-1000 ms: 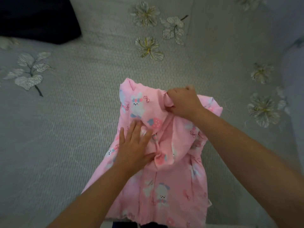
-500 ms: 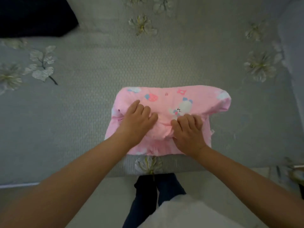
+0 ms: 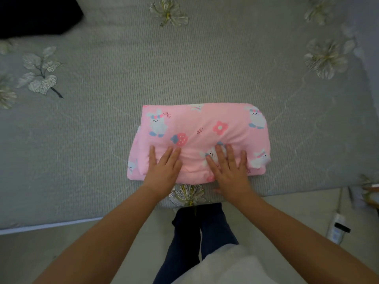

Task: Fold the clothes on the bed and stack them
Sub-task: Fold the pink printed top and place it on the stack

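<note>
Bed (image 3: pixel 205 68): grey ribbed cover with embroidered flowers, stretching away beyond both hands; its near edge runs just under the wrists.
Dark item (image 3: pixel 34 15): black shape on the bed, far ahead and off to the left of the left hand; what it is cannot be told.
Pink garment (image 3: pixel 205 128): folded into a plump oblong bundle, printed with bunnies, a strawberry and a flower. Its long axis runs left to right, across the line of the forearms. It lies under both hands near the bed's near edge, its far side ahead of the fingertips.
Left hand (image 3: pixel 164 167): palm down, fingers straight and close together, pressing flat on the bundle's near left part; grips nothing.
Right hand (image 3: pixel 229 169): palm down, fingers straight and slightly spread, pressing flat on the near right part; thumb off the near edge.
</note>
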Demonstrator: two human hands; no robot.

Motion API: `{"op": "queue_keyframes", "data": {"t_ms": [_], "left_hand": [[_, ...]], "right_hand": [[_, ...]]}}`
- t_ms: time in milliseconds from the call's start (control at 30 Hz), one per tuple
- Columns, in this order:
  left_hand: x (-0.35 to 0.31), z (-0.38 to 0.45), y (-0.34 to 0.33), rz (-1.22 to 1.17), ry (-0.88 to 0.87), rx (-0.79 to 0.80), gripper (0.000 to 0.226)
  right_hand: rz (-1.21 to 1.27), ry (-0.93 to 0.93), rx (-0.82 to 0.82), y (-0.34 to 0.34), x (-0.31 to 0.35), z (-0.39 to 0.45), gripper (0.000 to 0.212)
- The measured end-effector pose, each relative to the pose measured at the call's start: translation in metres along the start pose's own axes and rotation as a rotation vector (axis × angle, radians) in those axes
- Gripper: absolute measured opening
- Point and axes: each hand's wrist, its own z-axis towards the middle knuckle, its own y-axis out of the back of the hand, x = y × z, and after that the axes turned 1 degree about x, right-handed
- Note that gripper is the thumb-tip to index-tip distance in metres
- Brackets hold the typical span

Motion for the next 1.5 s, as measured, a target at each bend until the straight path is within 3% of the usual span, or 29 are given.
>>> {"op": "queue_keyframes", "data": {"t_ms": [133,233,300,367,433,700,900,1000,1100,1300,1500], "left_hand": [[0.004,-0.001,-0.017,-0.050,-0.030,0.081,0.110],[0.002,0.003,-0.031,-0.087,-0.029,0.114,0.121],[0.001,0.006,-0.040,-0.103,-0.025,0.072,0.124],[0.003,0.009,-0.047,-0.110,-0.032,0.023,0.129],[0.005,0.011,-0.056,-0.095,-0.048,-0.024,0.130],[0.004,0.011,-0.060,-0.047,-0.073,-0.104,0.123],[-0.002,0.015,-0.062,-0.060,0.044,-0.228,0.111],[-0.006,0.021,-0.054,-0.108,0.109,-0.298,0.094],[0.001,0.029,-0.040,-0.175,0.075,-0.348,0.085],[0.001,0.059,0.044,-0.146,-0.152,-0.425,0.040],[-0.053,0.096,0.164,-0.016,-0.275,-0.583,0.047]], "right_hand": [[0.101,-0.002,0.161,-0.007,-0.003,0.013,0.123],[0.160,0.001,0.085,-0.021,-0.006,0.022,0.121],[0.127,0.024,-0.067,-0.030,-0.007,0.023,0.096],[0.061,0.055,-0.276,-0.039,-0.007,0.023,0.044],[0.057,0.037,-0.376,-0.045,-0.006,0.025,0.024],[-0.022,0.084,-0.551,-0.052,-0.004,0.032,0.021],[0.030,0.079,-0.469,-0.031,-0.007,0.035,0.035],[0.018,0.078,-0.401,-0.012,-0.012,0.035,0.040],[-0.001,0.063,-0.385,0.005,-0.019,0.032,0.044],[-0.011,-0.096,-0.384,0.055,-0.064,0.015,0.047],[-0.074,-0.319,-0.404,0.109,-0.148,-0.038,0.043]]}}
